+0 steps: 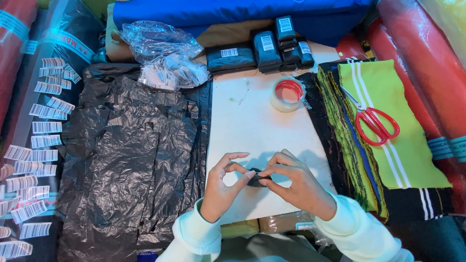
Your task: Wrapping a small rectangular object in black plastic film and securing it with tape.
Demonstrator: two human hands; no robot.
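Nearest, both hands meet over the white desk. The left hand and right hand each pinch an end of a small black wrapped bundle, held just above the near edge. It looks light, soft and slightly slippery, best gripped at its ends. To the left lie crumpled black plastic bags and barcode stickers. Right, red scissors rest on green fabric swatches. Farther off sit a tape roll, finished black packets and a clear bag.

Left hand and right hand meet fingertip to fingertip — pinching, apparently — wrists low.
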